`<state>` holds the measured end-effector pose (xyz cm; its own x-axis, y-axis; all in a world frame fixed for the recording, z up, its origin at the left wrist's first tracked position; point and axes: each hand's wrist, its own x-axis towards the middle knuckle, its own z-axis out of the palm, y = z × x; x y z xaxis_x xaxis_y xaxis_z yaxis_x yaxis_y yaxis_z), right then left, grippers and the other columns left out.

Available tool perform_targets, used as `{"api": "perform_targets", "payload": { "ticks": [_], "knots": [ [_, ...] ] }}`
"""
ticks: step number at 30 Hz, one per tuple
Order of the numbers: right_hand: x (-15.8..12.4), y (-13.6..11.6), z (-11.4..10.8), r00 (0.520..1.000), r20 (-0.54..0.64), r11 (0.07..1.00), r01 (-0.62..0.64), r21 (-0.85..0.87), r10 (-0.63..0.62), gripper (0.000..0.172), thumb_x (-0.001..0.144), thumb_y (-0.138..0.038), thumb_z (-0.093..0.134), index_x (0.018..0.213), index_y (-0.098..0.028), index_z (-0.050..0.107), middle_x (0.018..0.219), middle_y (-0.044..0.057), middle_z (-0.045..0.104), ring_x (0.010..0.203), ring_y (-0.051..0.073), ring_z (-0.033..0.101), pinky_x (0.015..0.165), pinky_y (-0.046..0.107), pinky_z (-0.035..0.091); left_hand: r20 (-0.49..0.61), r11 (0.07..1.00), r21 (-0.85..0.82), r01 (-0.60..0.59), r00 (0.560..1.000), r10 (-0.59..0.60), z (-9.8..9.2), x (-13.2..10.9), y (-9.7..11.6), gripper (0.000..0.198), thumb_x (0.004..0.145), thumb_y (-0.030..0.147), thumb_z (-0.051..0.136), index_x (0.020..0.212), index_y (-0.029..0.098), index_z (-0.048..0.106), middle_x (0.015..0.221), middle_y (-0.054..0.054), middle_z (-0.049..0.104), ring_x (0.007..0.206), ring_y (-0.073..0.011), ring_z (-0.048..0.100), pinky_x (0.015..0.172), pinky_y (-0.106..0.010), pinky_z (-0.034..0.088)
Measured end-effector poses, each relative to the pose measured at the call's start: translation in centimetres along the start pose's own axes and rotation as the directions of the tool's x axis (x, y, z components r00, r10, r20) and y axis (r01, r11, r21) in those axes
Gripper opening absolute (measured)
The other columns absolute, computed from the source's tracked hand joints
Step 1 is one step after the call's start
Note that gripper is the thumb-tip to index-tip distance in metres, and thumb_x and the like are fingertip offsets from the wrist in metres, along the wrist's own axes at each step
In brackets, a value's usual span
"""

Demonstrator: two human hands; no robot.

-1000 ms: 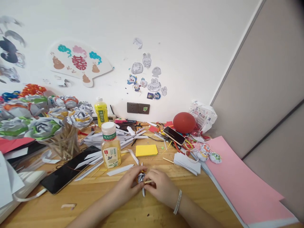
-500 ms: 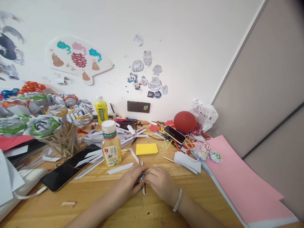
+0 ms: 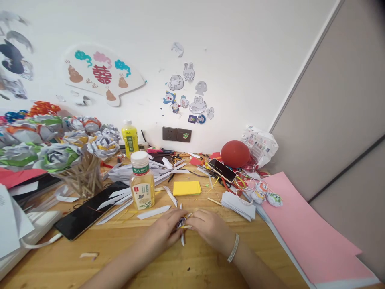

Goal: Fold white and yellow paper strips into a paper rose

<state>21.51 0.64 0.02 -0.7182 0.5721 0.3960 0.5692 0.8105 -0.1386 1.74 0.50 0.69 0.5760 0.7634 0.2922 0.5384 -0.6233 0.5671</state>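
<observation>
Close together over the front middle of the table are my left hand [image 3: 165, 226] and my right hand [image 3: 210, 228], fingers curled in. Between them is a small folded paper flower [image 3: 181, 222], white with yellow edging, partly hidden by my fingers. My left hand is closed around its left side. The fingertips of my right hand pinch a yellow-edged paper end on its right. White paper points stick out above and below the flower. Beyond my hands lie a stack of yellow paper [image 3: 187, 188] and a white paper strip [image 3: 154, 212].
A tea bottle [image 3: 142, 184] stands left of centre, with a yellow bottle [image 3: 129, 140] behind it. Finished paper flowers [image 3: 58, 158] fill a container at left beside a black tablet [image 3: 90, 212]. White slips [image 3: 239, 205], a phone [image 3: 221, 170] and pink sheets [image 3: 306, 228] lie at right.
My right hand has shifted slightly right, away from my left, and a yellow-edged paper end now shows stretched between them. My left hand stays in place around the flower.
</observation>
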Motion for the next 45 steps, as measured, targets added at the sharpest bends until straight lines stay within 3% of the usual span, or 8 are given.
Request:
{"api": "perform_targets", "payload": {
  "ticks": [9,14,20,25,34,40,45],
  "knots": [
    [-0.3,0.9,-1.1,0.999,0.026,0.996,-0.025,-0.086,0.027,0.018,0.092,-0.019,0.043,0.100,-0.017,0.059,0.078,0.004,0.059,0.074,0.017,0.052,0.062,0.025,0.040,-0.024,1.000,-0.004,0.009,1.000,-0.010,0.0,0.0,-0.1,0.032,0.082,0.017,0.047,0.113,0.022,0.053,0.111,-0.008,0.063,0.102,-0.0211,0.059,0.089,-0.031,0.047],
    [-0.1,0.5,-1.4,0.998,0.001,0.998,-0.070,-0.007,0.070,0.017,0.091,-0.018,0.046,0.098,-0.017,0.061,0.081,0.005,0.062,0.076,0.017,0.055,0.065,0.026,0.042,-0.021,1.000,-0.015,-0.007,1.000,0.006,0.2,-0.1,-0.1,0.037,0.078,0.014,0.050,0.115,0.021,0.050,0.114,-0.009,0.061,0.104,-0.0221,0.058,0.091,-0.034,0.045],
    [-0.2,0.7,-0.7,0.997,0.032,0.985,-0.077,0.154,0.073,0.017,0.088,-0.015,0.049,0.101,-0.019,0.059,0.094,0.005,0.064,0.087,0.017,0.056,0.075,0.027,0.043,-0.114,1.000,-0.006,0.011,0.993,-0.012,0.6,-0.4,-0.6,0.051,0.071,0.015,0.062,0.120,0.022,0.047,0.119,-0.012,0.055,0.112,-0.0276,0.050,0.095,-0.043,0.041],
    [0.0,0.5,-0.2,0.994,0.053,0.979,-0.108,0.172,0.100,0.017,0.084,-0.013,0.055,0.098,-0.019,0.062,0.088,0.003,0.064,0.082,0.016,0.057,0.073,0.025,0.044,-0.088,0.996,-0.079,0.045,0.995,-0.052,0.9,-0.3,-1.2,0.051,0.072,0.012,0.058,0.120,0.025,0.046,0.110,-0.008,0.061,0.101,-0.0246,0.057,0.088,-0.039,0.046],
    [0.1,0.0,0.1,0.998,0.004,0.974,-0.054,0.220,0.055,0.011,0.083,-0.016,0.058,0.091,-0.019,0.064,0.087,0.003,0.065,0.083,0.016,0.058,0.073,0.024,0.044,0.046,0.976,-0.215,0.041,0.998,-0.031,0.5,-0.2,-1.1,0.051,0.073,0.008,0.051,0.122,0.022,0.044,0.118,-0.008,0.058,0.098,-0.0203,0.059,0.082,-0.031,0.050],
    [0.2,-0.1,0.2,1.000,-0.016,0.986,-0.011,0.168,0.014,0.014,0.087,-0.015,0.049,0.088,-0.019,0.062,0.087,0.004,0.064,0.085,0.017,0.056,0.075,0.026,0.044,0.052,0.958,-0.282,0.048,0.998,-0.035,0.2,-0.1,-0.3,0.046,0.076,0.015,0.054,0.120,0.020,0.046,0.118,-0.009,0.058,0.098,-0.0208,0.058,0.081,-0.031,0.050],
    [0.2,-0.1,0.5,0.999,-0.032,0.978,-0.030,0.204,0.037,0.011,0.087,-0.015,0.051,0.087,-0.019,0.061,0.087,0.004,0.063,0.085,0.016,0.056,0.075,0.026,0.043,0.017,0.970,-0.240,0.040,0.999,-0.037,0.7,0.0,-0.8,0.041,0.076,0.017,0.053,0.117,0.020,0.048,0.114,-0.009,0.060,0.098,-0.0209,0.059,0.084,-0.033,0.049]
  ]
}}
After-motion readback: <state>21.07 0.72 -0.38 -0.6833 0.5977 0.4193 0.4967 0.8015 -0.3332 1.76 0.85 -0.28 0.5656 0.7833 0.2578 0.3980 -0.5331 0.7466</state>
